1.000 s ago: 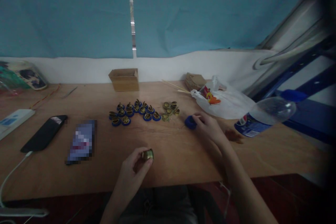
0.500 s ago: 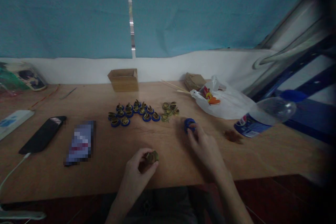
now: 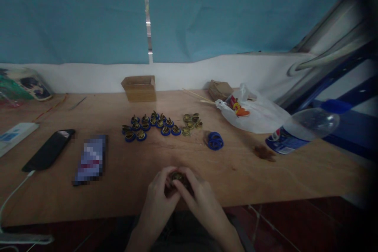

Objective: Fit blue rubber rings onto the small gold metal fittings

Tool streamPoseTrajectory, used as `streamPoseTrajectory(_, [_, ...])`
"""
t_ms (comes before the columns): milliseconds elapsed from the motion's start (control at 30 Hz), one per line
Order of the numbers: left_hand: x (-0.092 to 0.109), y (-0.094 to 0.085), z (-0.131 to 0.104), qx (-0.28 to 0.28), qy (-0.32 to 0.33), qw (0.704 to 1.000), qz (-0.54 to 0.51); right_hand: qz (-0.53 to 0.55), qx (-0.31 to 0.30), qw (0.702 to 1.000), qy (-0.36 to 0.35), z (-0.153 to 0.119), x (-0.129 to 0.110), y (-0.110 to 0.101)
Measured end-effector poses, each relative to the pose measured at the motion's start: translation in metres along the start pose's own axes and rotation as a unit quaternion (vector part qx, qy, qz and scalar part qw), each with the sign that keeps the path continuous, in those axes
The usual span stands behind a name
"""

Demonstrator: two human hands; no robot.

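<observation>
Both my hands meet close to the table's front edge. Between the fingertips of my left hand [image 3: 162, 189] is a small brass-coloured round piece [image 3: 178, 177], partly hidden by the fingers. The thumb and fingers of my right hand [image 3: 198, 193] close on the same piece from the other side. Whether a blue ring is between the fingers, I cannot tell. Ahead to the right lies a small pile of blue rings [image 3: 215, 141]. Several loose brass-coloured pieces [image 3: 186, 130] lie farther back. Left of those stand several like pieces with blue rings around their bases [image 3: 141, 135], many with raised lids.
On the left lie a black phone [image 3: 49, 150] with a cable, a blurred blue packet [image 3: 91, 159] and a white power strip [image 3: 16, 138]. An open cardboard box [image 3: 139, 88] stands at the back. To the right are a white plastic bag [image 3: 260, 114] and a bottle [image 3: 304, 132].
My right hand has left the blue rings and come in to my left hand. Its fingers now close on the brass-coloured piece. My left hand has shifted slightly right.
</observation>
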State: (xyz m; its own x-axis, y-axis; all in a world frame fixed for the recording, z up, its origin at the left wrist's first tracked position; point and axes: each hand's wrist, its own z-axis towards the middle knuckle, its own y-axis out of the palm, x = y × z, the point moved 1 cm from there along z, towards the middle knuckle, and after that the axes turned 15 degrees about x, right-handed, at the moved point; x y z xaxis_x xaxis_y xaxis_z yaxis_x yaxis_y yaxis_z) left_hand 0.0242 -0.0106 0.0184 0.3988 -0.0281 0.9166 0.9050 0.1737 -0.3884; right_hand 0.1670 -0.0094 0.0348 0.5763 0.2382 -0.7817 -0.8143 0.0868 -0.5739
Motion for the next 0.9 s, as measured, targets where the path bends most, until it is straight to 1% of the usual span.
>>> streamPoseTrajectory(133, [-0.003, 0.002, 0.000, -0.005, 0.013, 1.000, -0.002, -0.047, 0.015, 0.996, -0.073, 0.001, 0.009, -0.002])
streamPoseTrajectory(233, [-0.006, 0.000, 0.000, -0.020, 0.023, 1.000, -0.009, -0.088, 0.011, 0.986, -0.140, 0.003, 0.014, -0.004])
streamPoseTrajectory(333, [-0.006, -0.005, 0.000, -0.029, 0.038, 0.999, -0.004, -0.113, 0.016, 0.978, -0.175, 0.020, 0.018, -0.020])
streamPoseTrajectory(400, [-0.007, -0.010, 0.000, -0.020, 0.046, 0.999, 0.019, -0.154, 0.049, 0.974, -0.161, 0.046, 0.022, -0.041])
streamPoseTrajectory(433, [-0.008, -0.013, 0.000, -0.016, 0.049, 0.998, 0.032, -0.194, 0.077, 0.967, -0.146, 0.062, 0.025, -0.053])
streamPoseTrajectory(500, [-0.010, -0.018, 0.000, -0.018, 0.055, 0.997, 0.055, -0.298, 0.124, 0.941, -0.104, 0.099, 0.034, -0.075])
streamPoseTrajectory(533, [-0.010, -0.020, 0.000, -0.024, 0.061, 0.996, 0.063, -0.358, 0.133, 0.920, -0.086, 0.118, 0.039, -0.085])
streamPoseTrajectory(567, [-0.011, -0.022, -0.001, -0.030, 0.067, 0.995, 0.069, -0.412, 0.129, 0.899, -0.070, 0.136, 0.046, -0.092])
streamPoseTrajectory(600, [-0.011, -0.023, -0.001, -0.036, 0.074, 0.994, 0.073, -0.452, 0.105, 0.884, -0.062, 0.152, 0.053, -0.097])
streamPoseTrajectory(667, [-0.011, -0.024, -0.003, -0.045, 0.089, 0.992, 0.076, -0.468, 0.079, 0.878, -0.060, 0.177, 0.065, -0.101])
streamPoseTrajectory(700, [-0.011, -0.025, -0.003, -0.048, 0.098, 0.991, 0.077, -0.472, 0.064, 0.877, -0.058, 0.185, 0.071, -0.101])
streamPoseTrajectory(767, [-0.009, -0.025, -0.004, -0.054, 0.112, 0.989, 0.078, -0.474, 0.044, 0.878, -0.052, 0.193, 0.078, -0.098])
streamPoseTrajectory(833, [-0.008, -0.026, -0.005, -0.060, 0.119, 0.988, 0.080, -0.478, 0.037, 0.876, -0.041, 0.191, 0.080, -0.094])
streamPoseTrajectory(900, [-0.007, -0.027, -0.005, -0.068, 0.119, 0.987, 0.085, -0.486, 0.047, 0.872, -0.029, 0.181, 0.077, -0.092])
